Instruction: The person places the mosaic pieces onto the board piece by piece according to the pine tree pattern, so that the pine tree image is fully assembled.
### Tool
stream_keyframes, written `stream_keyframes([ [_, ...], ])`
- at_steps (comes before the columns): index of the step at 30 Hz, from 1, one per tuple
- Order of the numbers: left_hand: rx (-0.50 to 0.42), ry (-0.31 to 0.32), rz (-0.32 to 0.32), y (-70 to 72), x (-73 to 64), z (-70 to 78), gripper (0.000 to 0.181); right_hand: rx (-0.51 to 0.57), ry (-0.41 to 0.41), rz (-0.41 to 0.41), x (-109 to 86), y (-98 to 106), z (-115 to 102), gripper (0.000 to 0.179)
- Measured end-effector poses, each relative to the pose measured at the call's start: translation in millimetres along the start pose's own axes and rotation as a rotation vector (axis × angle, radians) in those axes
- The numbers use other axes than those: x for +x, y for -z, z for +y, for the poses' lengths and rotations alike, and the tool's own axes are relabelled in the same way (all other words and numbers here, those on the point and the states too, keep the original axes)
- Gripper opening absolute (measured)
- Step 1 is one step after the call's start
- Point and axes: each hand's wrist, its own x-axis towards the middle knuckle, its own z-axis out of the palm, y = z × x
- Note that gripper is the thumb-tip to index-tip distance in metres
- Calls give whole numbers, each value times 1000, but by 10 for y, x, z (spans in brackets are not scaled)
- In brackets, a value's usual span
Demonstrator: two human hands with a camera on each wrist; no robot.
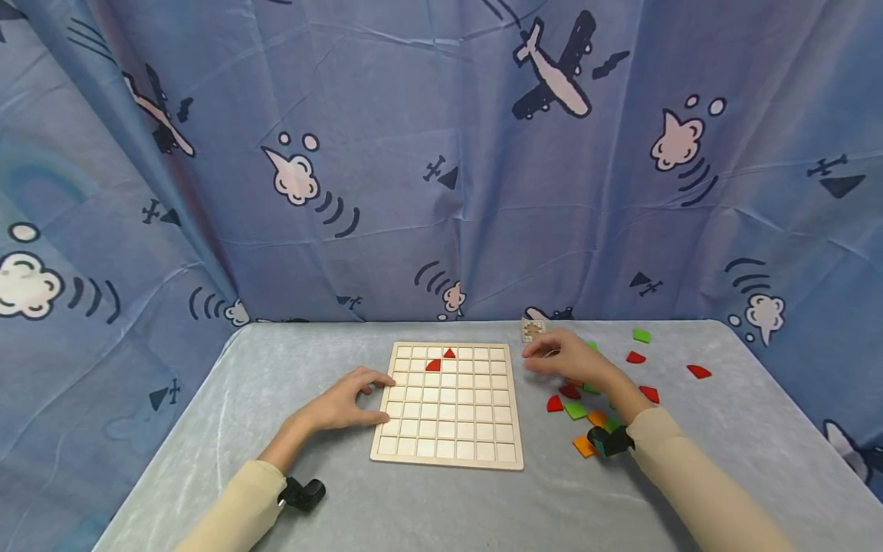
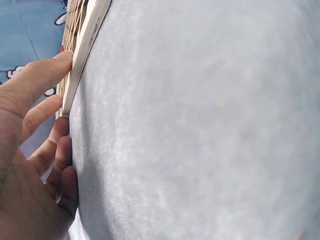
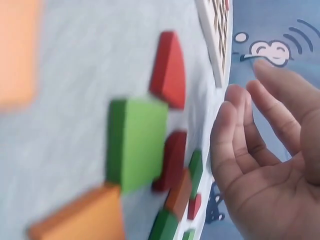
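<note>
Grid board (image 1: 447, 411) lies flat near the middle of the grey-covered table (image 1: 297, 360), its pale wooden face divided into square cells by thin ridges. Two red pieces lie on its far part: a quarter-round piece (image 1: 433, 366) and, just beyond it to the right, a small triangle (image 1: 450, 353). The left hand (image 1: 338, 405) rests at the board's left edge, loosely open, with the thumb well apart from the fingers; the left wrist view shows its thumb tip at the wooden rim. The right hand (image 1: 569, 356) is to the right of the board, near its far right corner, also open, its fingers gently bent and a gap between them and the thumb. Under and beside the right forearm lies a loose cluster of flat coloured pieces, among them a red wedge (image 1: 555, 403), a green block (image 1: 576, 410) and an orange block (image 1: 584, 446). Farther right, pieces are scattered apart from the cluster, including a red fan-shaped piece (image 1: 699, 372) and a bright green tile (image 1: 641, 336). Just past the right fingertips, by the table's far edge, sits a small patterned wooden square (image 1: 533, 330). Both arms wear beige sleeves (image 1: 241, 498), with a black wrist camera (image 1: 301, 494) on each, and a blue curtain (image 1: 386, 153) printed with planes and clouds hangs behind the table
</note>
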Motion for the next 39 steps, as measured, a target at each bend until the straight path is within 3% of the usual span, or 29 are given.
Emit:
stream_keyframes([
  [6, 1, 1, -5, -5, 0, 11, 55, -20, -52, -7, -150, 117, 63, 28],
  [20, 11, -15, 2, -7, -12, -5, 56, 22, -48, -46, -446, 250, 151, 27],
  [39, 8, -10, 7, -10, -14, -27, 56, -83, -3, 11, -613, 232, 203, 26],
])
